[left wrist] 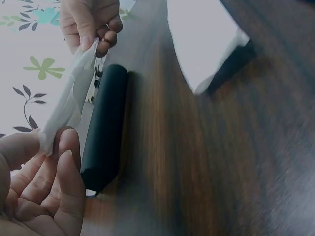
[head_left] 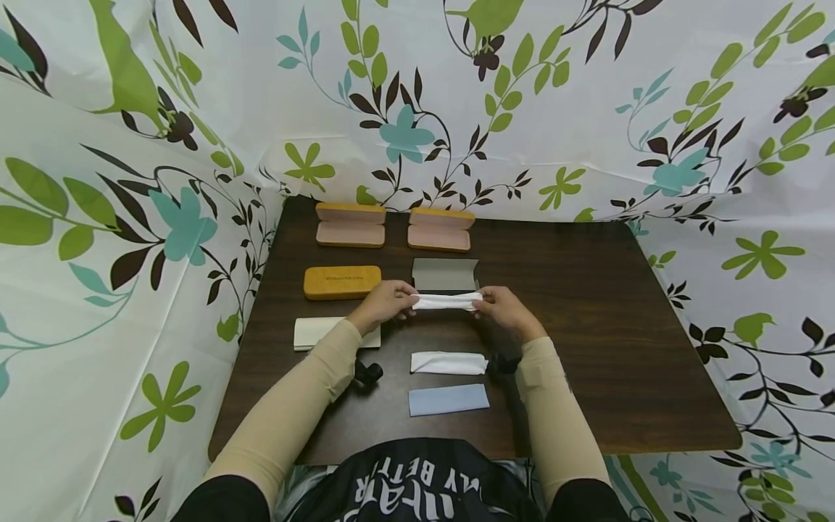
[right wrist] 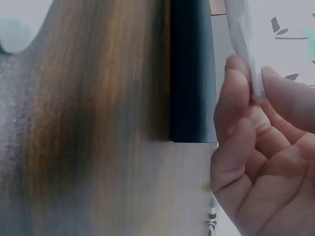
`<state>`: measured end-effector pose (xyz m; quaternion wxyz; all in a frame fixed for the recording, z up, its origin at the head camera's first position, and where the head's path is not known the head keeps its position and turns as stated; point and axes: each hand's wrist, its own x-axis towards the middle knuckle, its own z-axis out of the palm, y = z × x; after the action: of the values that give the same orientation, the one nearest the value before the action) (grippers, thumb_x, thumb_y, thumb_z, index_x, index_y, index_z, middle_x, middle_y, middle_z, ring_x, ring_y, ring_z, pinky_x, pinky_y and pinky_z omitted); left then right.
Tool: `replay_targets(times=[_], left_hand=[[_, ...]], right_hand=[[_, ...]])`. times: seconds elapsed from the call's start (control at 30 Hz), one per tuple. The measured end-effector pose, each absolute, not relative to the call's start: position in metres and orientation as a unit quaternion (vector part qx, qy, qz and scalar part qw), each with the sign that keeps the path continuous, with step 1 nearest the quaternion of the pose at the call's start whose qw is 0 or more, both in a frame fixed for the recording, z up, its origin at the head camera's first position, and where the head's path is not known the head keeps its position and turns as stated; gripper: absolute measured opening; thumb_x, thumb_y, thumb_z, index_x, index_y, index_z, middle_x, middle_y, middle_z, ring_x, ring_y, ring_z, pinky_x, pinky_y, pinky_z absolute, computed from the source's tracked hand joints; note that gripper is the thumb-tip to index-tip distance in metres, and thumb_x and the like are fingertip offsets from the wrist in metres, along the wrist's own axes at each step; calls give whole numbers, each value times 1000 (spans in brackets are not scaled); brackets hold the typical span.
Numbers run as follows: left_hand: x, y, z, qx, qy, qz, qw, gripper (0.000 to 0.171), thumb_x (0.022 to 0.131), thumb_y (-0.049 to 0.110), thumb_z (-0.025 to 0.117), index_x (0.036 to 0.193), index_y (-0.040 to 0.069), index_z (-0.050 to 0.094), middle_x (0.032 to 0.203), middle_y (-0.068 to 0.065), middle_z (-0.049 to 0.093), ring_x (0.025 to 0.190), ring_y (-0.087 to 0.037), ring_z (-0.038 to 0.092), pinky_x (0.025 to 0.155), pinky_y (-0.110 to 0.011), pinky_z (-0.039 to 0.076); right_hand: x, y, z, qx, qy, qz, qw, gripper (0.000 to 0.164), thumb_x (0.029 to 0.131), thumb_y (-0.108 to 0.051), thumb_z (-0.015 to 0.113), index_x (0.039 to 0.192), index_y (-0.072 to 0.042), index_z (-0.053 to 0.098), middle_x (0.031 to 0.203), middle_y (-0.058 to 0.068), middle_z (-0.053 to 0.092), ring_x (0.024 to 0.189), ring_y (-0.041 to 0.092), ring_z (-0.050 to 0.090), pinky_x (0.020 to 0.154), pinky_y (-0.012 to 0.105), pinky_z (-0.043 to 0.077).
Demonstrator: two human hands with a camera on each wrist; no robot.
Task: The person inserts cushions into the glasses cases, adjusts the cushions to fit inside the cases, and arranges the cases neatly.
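White leaf-printed sheeting [head_left: 561, 138] is hung beyond and to the left of a dark wood-grained tabletop [head_left: 600, 326]. Above its left half, well in from the near edge, a white strip [head_left: 446, 301] is held lengthwise across. One end is pinched between thumb and fingers by the left hand [head_left: 385, 301], the other by the right hand [head_left: 512, 312].

From the head, only a narrow band is seen; by the left wrist camera, loose layered folds are revealed along the strip. Just beyond it, a grey case [head_left: 446, 272] is laid open, its pale inside shown from above (in both wrist views, a dark, rounded outer side [left wrist: 106, 128] is shown instead).

Near the far left corner, a left open case [head_left: 350, 233] and a right open case [head_left: 439, 238] are set side by side along the far edge, with pink linings shown. Toward the left edge, a yellow case [head_left: 342, 281] is placed closed, and nearer, a cream folded piece [head_left: 313, 332] is partly hidden by the left forearm. Between the forearms, a folded white cloth [head_left: 449, 363] is laid, and closer to the near edge, a light blue cloth [head_left: 449, 400].
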<state>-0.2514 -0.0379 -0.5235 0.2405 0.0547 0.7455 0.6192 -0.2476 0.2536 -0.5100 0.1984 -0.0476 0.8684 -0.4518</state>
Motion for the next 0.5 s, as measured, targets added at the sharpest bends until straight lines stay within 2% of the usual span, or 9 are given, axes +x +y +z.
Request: replay_targets(times=[0.13,0.33,0.5], left_hand=[[-258,-38,-523,40,752,615,236,22,95,20,64,110,5,66,98,-16,70,83,-22,69,76,-41,57],[-261,-39,-520,33,755,610,239,22,95,22,63,112,7,65,102,-15,70,87,-24,69,82,-46,56],[-266,-40,-520,27,752,611,245,23,96,22,63,113,7,64,107,-18,69,91,-27,68,83,-46,55]], right_hand=[[-253,252,-509,-48,865,-464,186,20,97,-12,58,108,4,63,91,14,67,77,17,61,69,27,50],[-256,250,-512,-32,853,-490,180,22,97,-11,59,111,5,62,86,9,65,73,12,60,64,23,51],[-258,248,-509,-26,851,-496,171,27,97,-9,58,119,6,60,88,9,65,72,11,61,64,23,51]])
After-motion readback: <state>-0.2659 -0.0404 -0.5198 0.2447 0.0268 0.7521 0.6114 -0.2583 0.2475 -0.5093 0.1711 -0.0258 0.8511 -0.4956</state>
